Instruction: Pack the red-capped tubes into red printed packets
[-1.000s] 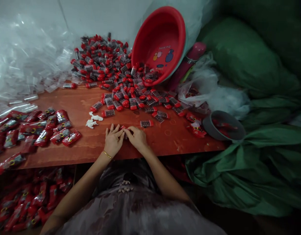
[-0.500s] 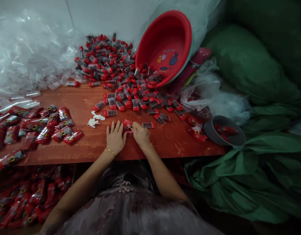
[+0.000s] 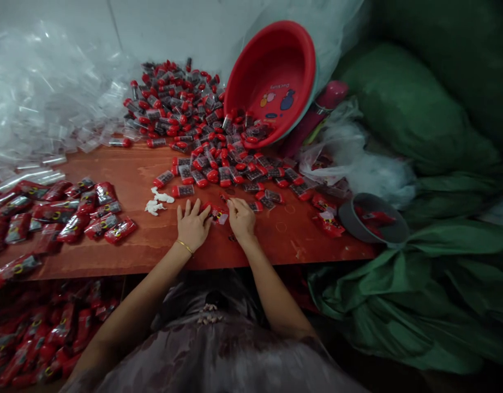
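Note:
My left hand (image 3: 192, 225) lies palm down on the table with its fingers spread, a gold bracelet at the wrist. Its thumb and forefinger touch a small red printed plastic wrapper (image 3: 219, 215). Right of that wrapper is my right hand (image 3: 241, 221), closed in a pinch. A small red wrapper piece (image 3: 224, 197) sticks out at its fingertips; the rest is hidden by the fingers. Partly behind this hand lies a clear red-capped tube (image 3: 256, 206) with dark contents. Left of my fingers sits a crumpled white lump (image 3: 155, 203).
Many red-capped tubes (image 3: 178, 103) are heaped at the back, some spilling from a tilted red basin (image 3: 271, 71). Filled red packets (image 3: 90, 213) lie at left, clear empty tubes (image 3: 51, 93) behind them. A grey bowl (image 3: 349, 215) and green cloth (image 3: 399, 295) are at right.
My right hand has shifted slightly right, away from the wrapper's end, and a small red piece now shows at its fingertips. The left hand stays nearly in place.

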`<state>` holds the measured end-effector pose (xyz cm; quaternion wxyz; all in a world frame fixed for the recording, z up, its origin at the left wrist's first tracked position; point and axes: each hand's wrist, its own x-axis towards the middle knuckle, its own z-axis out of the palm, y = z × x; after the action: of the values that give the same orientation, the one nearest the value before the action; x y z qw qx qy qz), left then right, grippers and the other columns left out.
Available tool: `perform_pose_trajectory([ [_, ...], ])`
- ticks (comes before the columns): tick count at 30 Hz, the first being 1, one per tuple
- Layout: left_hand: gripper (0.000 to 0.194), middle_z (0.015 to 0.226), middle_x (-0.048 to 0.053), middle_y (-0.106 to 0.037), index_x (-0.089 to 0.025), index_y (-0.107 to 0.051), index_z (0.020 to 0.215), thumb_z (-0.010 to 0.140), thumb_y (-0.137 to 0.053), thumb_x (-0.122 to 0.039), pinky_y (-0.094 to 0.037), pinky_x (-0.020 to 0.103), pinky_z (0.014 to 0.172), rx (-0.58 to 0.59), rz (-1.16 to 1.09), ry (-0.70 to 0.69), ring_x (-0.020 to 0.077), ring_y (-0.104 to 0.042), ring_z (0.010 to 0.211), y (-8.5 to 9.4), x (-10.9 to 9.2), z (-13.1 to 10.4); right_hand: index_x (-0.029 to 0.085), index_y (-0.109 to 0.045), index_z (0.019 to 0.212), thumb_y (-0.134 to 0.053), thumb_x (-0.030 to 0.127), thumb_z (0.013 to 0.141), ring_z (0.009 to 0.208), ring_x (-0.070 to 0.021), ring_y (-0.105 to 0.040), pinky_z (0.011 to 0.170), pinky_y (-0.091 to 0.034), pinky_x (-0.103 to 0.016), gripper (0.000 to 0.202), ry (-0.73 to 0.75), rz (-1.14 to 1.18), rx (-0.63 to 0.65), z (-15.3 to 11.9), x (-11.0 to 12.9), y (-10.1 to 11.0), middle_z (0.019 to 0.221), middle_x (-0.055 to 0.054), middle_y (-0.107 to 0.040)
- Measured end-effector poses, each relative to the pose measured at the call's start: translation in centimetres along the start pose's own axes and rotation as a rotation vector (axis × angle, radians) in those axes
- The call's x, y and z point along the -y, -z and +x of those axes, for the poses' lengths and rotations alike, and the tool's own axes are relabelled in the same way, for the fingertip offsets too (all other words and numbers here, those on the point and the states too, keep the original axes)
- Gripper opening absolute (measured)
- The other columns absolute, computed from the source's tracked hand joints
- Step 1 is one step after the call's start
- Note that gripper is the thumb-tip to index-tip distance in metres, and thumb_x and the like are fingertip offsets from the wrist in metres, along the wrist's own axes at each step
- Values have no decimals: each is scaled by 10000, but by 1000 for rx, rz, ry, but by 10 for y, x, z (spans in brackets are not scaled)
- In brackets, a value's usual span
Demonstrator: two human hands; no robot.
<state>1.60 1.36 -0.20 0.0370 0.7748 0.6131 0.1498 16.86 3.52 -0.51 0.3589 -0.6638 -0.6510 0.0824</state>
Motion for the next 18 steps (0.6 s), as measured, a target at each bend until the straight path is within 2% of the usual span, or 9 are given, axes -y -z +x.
perform_pose_trajectory([
  [2, 415, 1403, 139, -473, -240, -589, 1254, 894, -419, -357, -194, 603, 1068, 1, -24, -1, 391, -350, 1327, 1, 0, 3, 163, -669, 896, -358, 296, 949, 823, -171, -627, 739, -447, -258, 343, 7, 102, -71, 0, -5, -2, 871, -90, -696],
  [5, 432, 1418, 179, -440, -174, -574, 1265, 893, -428, -338, -172, 591, 1084, -49, -117, 18, 376, -322, 1349, 9, -3, 4, 162, -639, 808, -357, 332, 942, 674, -163, -604, 660, -439, -257, 356, -34, 149, -125, -1, -6, -3, 730, -73, -676],
  [7, 455, 1413, 186, -443, -139, -565, 1266, 882, -460, -359, -163, 553, 1107, -123, -265, 35, 345, -327, 1354, 18, -7, 1, 169, -618, 756, -358, 349, 935, 612, -161, -581, 614, -421, -256, 364, -55, 148, -146, -2, -4, -1, 674, -67, -658],
  [9, 465, 1331, 165, -544, -143, -600, 1219, 845, -529, -410, -241, 488, 1100, -134, -528, 83, 311, -435, 1290, 27, -12, -3, 178, -603, 723, -344, 359, 934, 588, -160, -568, 597, -415, -258, 380, -63, 163, -170, -6, 1, 2, 648, -62, -646],
  [11, 472, 1151, 141, -672, -148, -669, 1106, 764, -626, -470, -394, 419, 1003, -56, -886, 213, 284, -588, 1117, 32, -20, -7, 180, -605, 736, -339, 366, 933, 604, -158, -574, 608, -426, -257, 380, -54, 211, -193, -13, 8, 3, 667, -61, -653],
  [13, 490, 986, 122, -728, -134, -713, 984, 661, -710, -502, -485, 355, 860, 10, -1248, 395, 245, -662, 919, 32, -27, -10, 177, -616, 786, -345, 369, 933, 635, -154, -586, 631, -444, -253, 363, -34, 274, -194, -22, 16, 3, 705, -57, -666],
  [15, 464, 873, 94, -740, -126, -731, 875, 578, -770, -481, -502, 307, 772, -15, -1520, 546, 191, -664, 781, 29, -33, -9, 178, -623, 824, -350, 366, 936, 651, -149, -592, 644, -456, -249, 349, -10, 314, -156, -32, 24, 4, 720, -48, -669],
  [18, 408, 746, 47, -726, -131, -734, 781, 499, -826, -411, -493, 262, 690, -77, -1713, 673, 125, -625, 645, 28, -36, -6, 181, -630, 845, -323, 352, 951, 675, -146, -600, 658, -460, -245, 367, 30, 281, -47, -37, 30, 9, 741, -46, -668],
])
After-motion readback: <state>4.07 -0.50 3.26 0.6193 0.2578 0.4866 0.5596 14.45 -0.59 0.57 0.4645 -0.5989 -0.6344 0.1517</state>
